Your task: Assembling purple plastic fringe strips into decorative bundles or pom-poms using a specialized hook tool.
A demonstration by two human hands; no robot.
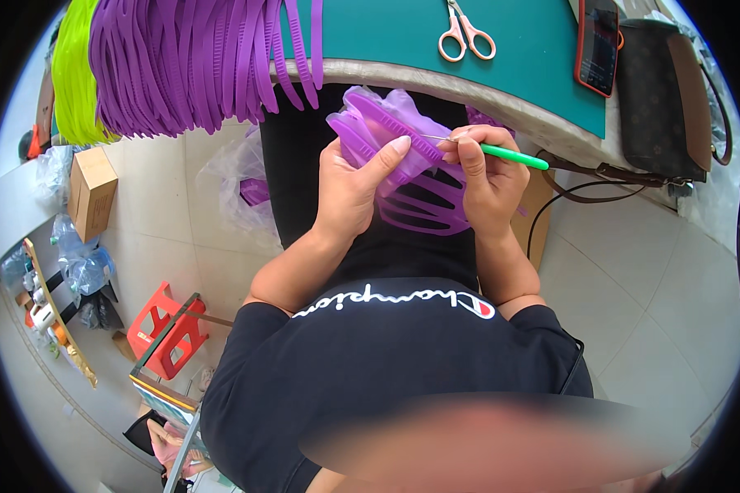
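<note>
My left hand [349, 187] is closed on a purple soft rubber strap piece [403, 152] with ribbed bands, its thumb pressed on top. Thin purple loops of the piece [423, 212] hang down between my hands over my lap. In my right hand [495, 181] is a thin pick-like tool with a green handle [514, 155], pinched between thumb and fingers. The tool's fine metal end points left and meets the ribbed part near my left thumb; its exact tip is too small to make out.
Purple ribbed straps [185, 66] and lime-green ones [74, 78] hang over the table's edge at far left. Pink-handled scissors [466, 37], a phone [597, 45] and a brown bag [666, 99] lie on the green table mat [370, 41]. A red stool [168, 329] and a cardboard box [92, 193] stand left.
</note>
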